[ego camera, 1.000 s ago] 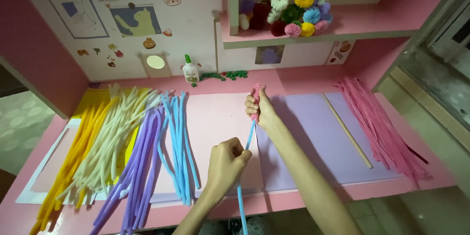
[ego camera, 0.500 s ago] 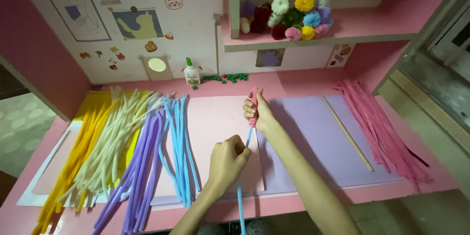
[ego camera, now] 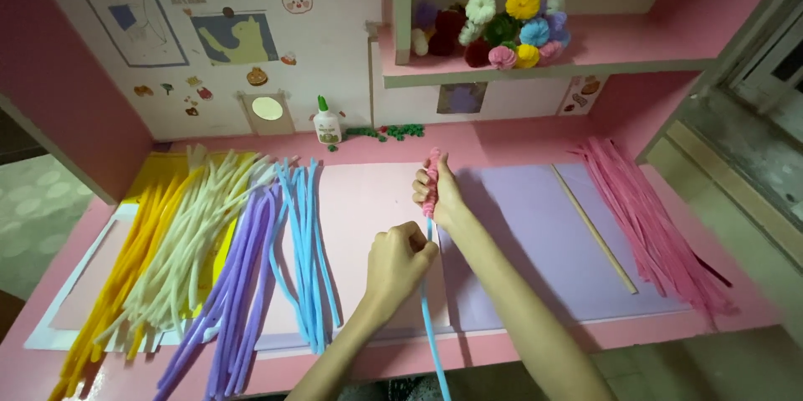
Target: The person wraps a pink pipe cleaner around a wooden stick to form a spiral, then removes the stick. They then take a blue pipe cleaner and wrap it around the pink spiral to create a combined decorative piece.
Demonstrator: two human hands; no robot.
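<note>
My right hand (ego camera: 437, 194) grips a rod wrapped in pink fuzzy pipe cleaner (ego camera: 432, 168), held upright over the middle of the pink desk (ego camera: 502, 137). Just below it, my left hand (ego camera: 399, 263) pinches a light blue pipe cleaner (ego camera: 431, 326) that runs from the pink wrap down past the desk's front edge. Both hands hover above a pink sheet (ego camera: 368, 200) beside a lilac sheet (ego camera: 535, 242).
Bundles of loose pipe cleaners lie on the left: yellow (ego camera: 125, 267), cream (ego camera: 196, 234), purple (ego camera: 238, 284), light blue (ego camera: 305, 242). A pink bundle (ego camera: 652, 217) and a thin wooden stick (ego camera: 594, 229) lie right. A glue bottle (ego camera: 326, 123) stands at the back; pompom flowers (ego camera: 502, 29) sit on the shelf.
Both hands stay nearly in place; my left hand has shifted slightly along the blue pipe cleaner below the pink wrap.
</note>
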